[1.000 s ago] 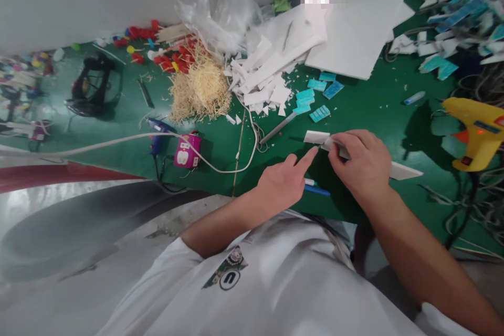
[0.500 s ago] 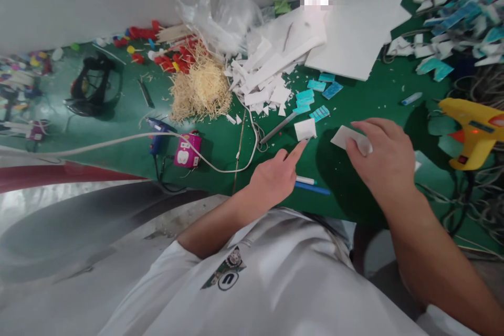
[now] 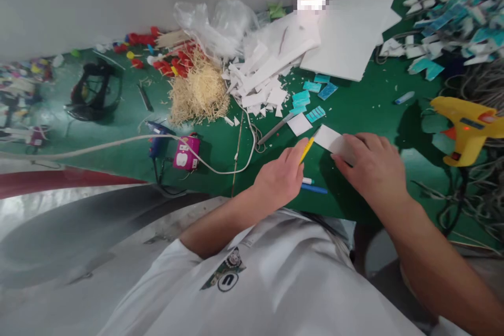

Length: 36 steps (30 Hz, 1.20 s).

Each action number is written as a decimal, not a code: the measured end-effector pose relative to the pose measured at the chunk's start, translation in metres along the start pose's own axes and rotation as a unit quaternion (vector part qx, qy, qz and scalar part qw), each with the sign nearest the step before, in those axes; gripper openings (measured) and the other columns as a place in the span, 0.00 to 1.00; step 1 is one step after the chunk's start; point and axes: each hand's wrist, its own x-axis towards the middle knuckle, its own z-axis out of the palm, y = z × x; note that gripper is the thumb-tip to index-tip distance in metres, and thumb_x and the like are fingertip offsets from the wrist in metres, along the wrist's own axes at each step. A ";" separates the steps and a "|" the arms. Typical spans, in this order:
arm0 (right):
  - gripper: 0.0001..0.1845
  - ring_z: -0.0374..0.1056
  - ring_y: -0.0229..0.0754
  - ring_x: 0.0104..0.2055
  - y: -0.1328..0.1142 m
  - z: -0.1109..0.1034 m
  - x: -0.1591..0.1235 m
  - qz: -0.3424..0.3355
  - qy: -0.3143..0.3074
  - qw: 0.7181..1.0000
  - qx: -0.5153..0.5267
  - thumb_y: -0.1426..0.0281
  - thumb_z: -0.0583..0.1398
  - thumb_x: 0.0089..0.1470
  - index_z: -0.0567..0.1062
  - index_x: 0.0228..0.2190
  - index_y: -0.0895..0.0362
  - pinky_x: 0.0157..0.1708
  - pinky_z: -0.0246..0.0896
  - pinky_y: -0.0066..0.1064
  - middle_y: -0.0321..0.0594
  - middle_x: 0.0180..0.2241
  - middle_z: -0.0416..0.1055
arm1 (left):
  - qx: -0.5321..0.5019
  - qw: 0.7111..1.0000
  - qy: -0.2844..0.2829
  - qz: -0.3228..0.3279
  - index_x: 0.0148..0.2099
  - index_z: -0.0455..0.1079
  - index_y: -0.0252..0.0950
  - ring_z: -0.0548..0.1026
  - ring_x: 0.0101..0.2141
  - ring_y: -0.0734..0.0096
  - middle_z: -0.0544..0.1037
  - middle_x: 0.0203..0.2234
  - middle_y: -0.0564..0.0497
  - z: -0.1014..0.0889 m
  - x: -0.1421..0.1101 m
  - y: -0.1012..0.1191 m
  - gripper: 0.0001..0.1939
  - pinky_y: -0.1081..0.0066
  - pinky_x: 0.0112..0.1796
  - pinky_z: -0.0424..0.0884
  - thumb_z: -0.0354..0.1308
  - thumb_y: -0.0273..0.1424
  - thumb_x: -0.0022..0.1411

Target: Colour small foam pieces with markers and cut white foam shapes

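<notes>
My left hand (image 3: 280, 176) is closed around a slim yellow craft knife (image 3: 306, 150), whose tip points up and away beside a white foam board strip (image 3: 329, 139). My right hand (image 3: 372, 165) grips the right part of that strip, with the thumb at its near edge and the fingers over the top. A small square white piece (image 3: 300, 124) lies just beyond my left hand. Near it are several blue-patterned pieces (image 3: 301, 100). Close to my left wrist lie a blue pen (image 3: 317, 189) and a white marker (image 3: 307, 180), partly covered by the hand.
On the right rests a yellow glue gun (image 3: 466, 128) beside tangled cords. White foam sheets (image 3: 346, 37), scraps (image 3: 260, 89) and a straw-coloured pile (image 3: 200, 92) lie at the back. A white cable (image 3: 208, 167) crosses near a magenta box (image 3: 186, 153) and a blue glue gun (image 3: 157, 139).
The yellow craft knife now shows in my left hand. The small square has turned and lies free of that hand. My right hand has brought the strip leftward, close to the knife.
</notes>
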 end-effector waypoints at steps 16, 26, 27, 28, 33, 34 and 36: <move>0.20 0.67 0.51 0.41 -0.009 0.015 0.006 0.017 -0.003 0.999 0.041 0.60 0.59 0.64 0.83 0.46 0.60 0.39 0.63 0.41 0.54 0.41 0.76 | 0.111 0.992 -0.021 0.047 0.77 0.52 0.41 0.80 0.37 0.75 0.77 0.52 0.48 0.010 0.012 0.011 0.32 0.76 0.30 0.72 0.43 0.25 0.75; 0.19 0.69 0.50 0.40 -0.010 0.020 0.004 0.009 0.035 0.999 0.022 0.60 0.58 0.66 0.83 0.46 0.59 0.40 0.65 0.41 0.52 0.41 0.77 | 0.126 0.990 -0.020 0.054 0.77 0.52 0.41 0.79 0.34 0.77 0.76 0.50 0.48 0.012 0.014 0.013 0.32 0.77 0.27 0.69 0.44 0.25 0.74; 0.19 0.69 0.50 0.41 -0.010 0.021 0.005 0.009 0.034 0.999 0.018 0.60 0.57 0.66 0.83 0.46 0.59 0.40 0.65 0.42 0.51 0.41 0.77 | 0.128 0.990 -0.019 0.053 0.77 0.53 0.41 0.79 0.34 0.77 0.76 0.50 0.48 0.012 0.014 0.013 0.32 0.76 0.27 0.69 0.44 0.25 0.74; 0.19 0.69 0.50 0.41 -0.010 0.021 0.005 0.010 0.031 0.999 0.014 0.60 0.58 0.66 0.83 0.46 0.59 0.40 0.65 0.42 0.51 0.41 0.77 | 0.129 0.990 -0.017 0.052 0.77 0.53 0.41 0.79 0.34 0.77 0.77 0.50 0.48 0.013 0.014 0.013 0.32 0.76 0.26 0.69 0.44 0.25 0.74; 0.19 0.69 0.50 0.41 -0.010 0.021 0.006 0.019 0.029 0.999 0.030 0.61 0.58 0.64 0.83 0.46 0.60 0.39 0.65 0.42 0.52 0.40 0.77 | 0.127 0.990 -0.026 0.053 0.77 0.54 0.40 0.80 0.34 0.76 0.77 0.49 0.47 0.012 0.013 0.014 0.32 0.77 0.27 0.69 0.45 0.25 0.74; 0.19 0.69 0.50 0.41 -0.010 0.021 0.006 0.022 0.026 0.999 0.035 0.61 0.59 0.64 0.83 0.46 0.60 0.39 0.65 0.42 0.52 0.40 0.77 | 0.127 0.990 -0.030 0.053 0.77 0.54 0.40 0.80 0.34 0.77 0.77 0.49 0.47 0.012 0.013 0.015 0.32 0.77 0.26 0.69 0.45 0.25 0.73; 0.18 0.68 0.51 0.41 -0.010 0.020 0.006 0.031 0.015 0.998 0.043 0.61 0.60 0.63 0.83 0.46 0.59 0.39 0.64 0.42 0.52 0.41 0.77 | 0.129 0.990 -0.034 0.051 0.77 0.54 0.40 0.79 0.32 0.77 0.77 0.50 0.47 0.011 0.014 0.016 0.33 0.77 0.25 0.68 0.46 0.26 0.73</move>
